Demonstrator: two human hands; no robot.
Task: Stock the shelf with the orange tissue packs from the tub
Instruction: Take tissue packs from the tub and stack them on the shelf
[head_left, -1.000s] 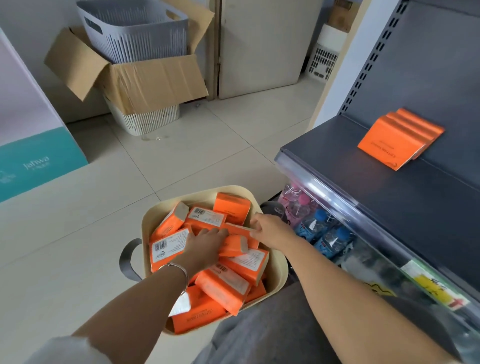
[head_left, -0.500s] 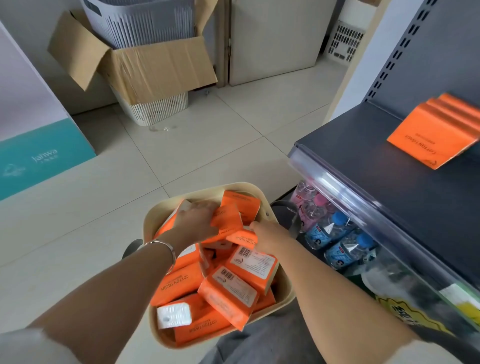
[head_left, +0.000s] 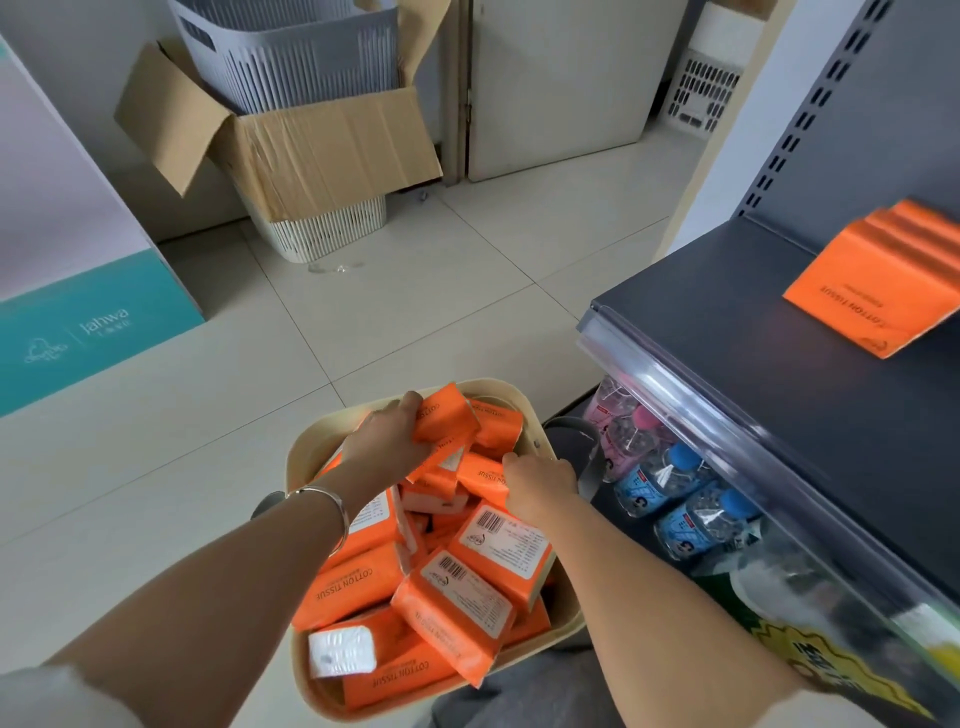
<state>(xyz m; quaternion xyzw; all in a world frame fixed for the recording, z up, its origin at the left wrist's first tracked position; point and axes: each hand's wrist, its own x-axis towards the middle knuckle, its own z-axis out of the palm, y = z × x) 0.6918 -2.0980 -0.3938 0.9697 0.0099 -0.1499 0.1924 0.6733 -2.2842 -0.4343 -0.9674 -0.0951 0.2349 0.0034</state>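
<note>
Head view: left hand (head_left: 387, 441), pack (head_left: 448, 415) now nearer tub (head_left: 311, 449) rim

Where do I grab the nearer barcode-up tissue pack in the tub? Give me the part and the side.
Grip the nearer barcode-up tissue pack across its narrow width, coming from above. It lies on top of the pile in the tub, label face up and tilted, so fingers can close on its long sides.

"COTTON TISSUE" on packs (head_left: 358, 582); "Jahwa" on box (head_left: 104, 332)
</note>
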